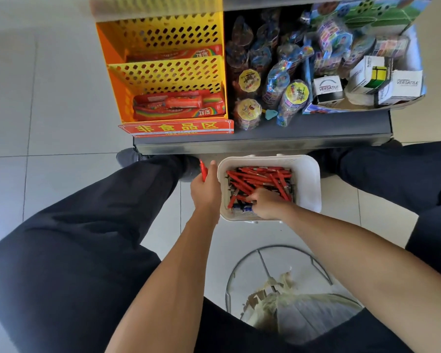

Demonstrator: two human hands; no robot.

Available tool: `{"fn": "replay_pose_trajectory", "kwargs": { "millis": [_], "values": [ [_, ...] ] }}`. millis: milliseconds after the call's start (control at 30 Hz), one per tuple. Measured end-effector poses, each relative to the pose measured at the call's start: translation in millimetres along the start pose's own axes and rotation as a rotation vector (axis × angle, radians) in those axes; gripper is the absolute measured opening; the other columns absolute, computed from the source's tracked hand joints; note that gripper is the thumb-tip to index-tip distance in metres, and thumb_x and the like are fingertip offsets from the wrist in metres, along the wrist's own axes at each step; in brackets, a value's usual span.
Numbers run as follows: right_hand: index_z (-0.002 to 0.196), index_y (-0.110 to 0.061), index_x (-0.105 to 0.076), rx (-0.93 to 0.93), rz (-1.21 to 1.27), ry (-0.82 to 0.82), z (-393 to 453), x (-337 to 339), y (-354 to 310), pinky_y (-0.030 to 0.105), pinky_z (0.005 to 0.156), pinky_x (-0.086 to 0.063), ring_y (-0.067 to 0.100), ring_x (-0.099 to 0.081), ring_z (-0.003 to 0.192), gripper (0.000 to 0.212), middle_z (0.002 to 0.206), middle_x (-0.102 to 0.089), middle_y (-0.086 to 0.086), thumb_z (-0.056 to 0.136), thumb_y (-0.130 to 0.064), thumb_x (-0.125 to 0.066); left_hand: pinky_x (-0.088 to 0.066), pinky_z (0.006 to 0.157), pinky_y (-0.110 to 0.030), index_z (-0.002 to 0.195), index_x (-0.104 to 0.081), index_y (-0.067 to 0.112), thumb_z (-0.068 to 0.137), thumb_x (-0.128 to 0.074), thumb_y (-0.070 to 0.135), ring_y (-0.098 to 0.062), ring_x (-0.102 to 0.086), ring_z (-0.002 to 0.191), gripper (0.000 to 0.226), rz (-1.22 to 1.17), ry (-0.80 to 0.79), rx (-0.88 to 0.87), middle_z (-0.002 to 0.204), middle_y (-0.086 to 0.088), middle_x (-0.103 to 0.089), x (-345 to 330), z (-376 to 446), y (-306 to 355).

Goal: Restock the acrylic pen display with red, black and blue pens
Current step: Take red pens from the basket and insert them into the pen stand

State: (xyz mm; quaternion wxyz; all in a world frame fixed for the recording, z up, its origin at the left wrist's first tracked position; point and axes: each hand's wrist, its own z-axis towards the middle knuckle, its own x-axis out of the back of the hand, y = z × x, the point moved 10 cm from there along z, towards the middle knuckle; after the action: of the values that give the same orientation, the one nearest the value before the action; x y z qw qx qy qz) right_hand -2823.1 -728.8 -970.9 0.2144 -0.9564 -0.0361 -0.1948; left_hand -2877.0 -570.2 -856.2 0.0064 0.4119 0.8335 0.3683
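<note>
A white plastic basket (308, 179) sits on the floor between my feet, filled with several red pens (255, 178) and a few dark and blue ones near its close edge. My left hand (205, 188) is just left of the basket, shut on a red pen (203, 169) that sticks up from the fist. My right hand (265, 203) reaches into the basket's near side, fingers curled down among the pens; what it grips is hidden. The acrylic pen display is out of view.
A low dark shelf (265, 142) stands ahead, with a yellow perforated rack (168, 72) of red candy packs at left and wrapped toys and white puzzle boxes (397, 85) at right. A wire stool frame (278, 273) is below me. Grey floor tiles surround.
</note>
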Motion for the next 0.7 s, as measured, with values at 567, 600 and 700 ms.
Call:
{"fn": "replay_pose_trajectory", "kwargs": {
  "millis": [567,600,700],
  "values": [
    [0.094,-0.026,-0.079,-0.036,0.242,0.262,-24,40,19,0.03,0.097,-0.051,0.019,-0.065,0.111,0.035,0.115,-0.073,-0.002,0.093,0.003,-0.059,-0.044,0.057,-0.026,0.083,-0.063,0.014,0.095,-0.061,0.046,-0.013,-0.046,0.054,0.034,0.039,-0.068,0.079,0.067,-0.003,-0.055,-6,6,-13],
    [0.084,-0.029,-0.076,-0.029,0.304,0.293,-30,48,20,0.027,0.088,-0.053,0.017,-0.067,0.104,0.034,0.106,-0.073,-0.005,0.092,0.001,-0.062,-0.044,0.057,-0.026,0.086,-0.065,0.014,0.094,-0.062,0.046,-0.013,-0.048,0.055,0.033,0.05,-0.073,0.071,0.07,-0.004,-0.058,-6,3,-11],
    [0.074,-0.024,-0.065,-0.011,0.498,0.357,-51,69,17,0.038,0.088,-0.058,0.02,-0.07,0.094,0.027,0.089,-0.071,-0.004,0.084,-0.001,-0.075,-0.047,0.061,-0.027,0.099,-0.07,0.011,0.09,-0.068,0.049,-0.015,-0.052,0.062,0.039,0.065,-0.082,0.039,0.081,-0.007,-0.065,-7,-6,-3]
  ]
}}
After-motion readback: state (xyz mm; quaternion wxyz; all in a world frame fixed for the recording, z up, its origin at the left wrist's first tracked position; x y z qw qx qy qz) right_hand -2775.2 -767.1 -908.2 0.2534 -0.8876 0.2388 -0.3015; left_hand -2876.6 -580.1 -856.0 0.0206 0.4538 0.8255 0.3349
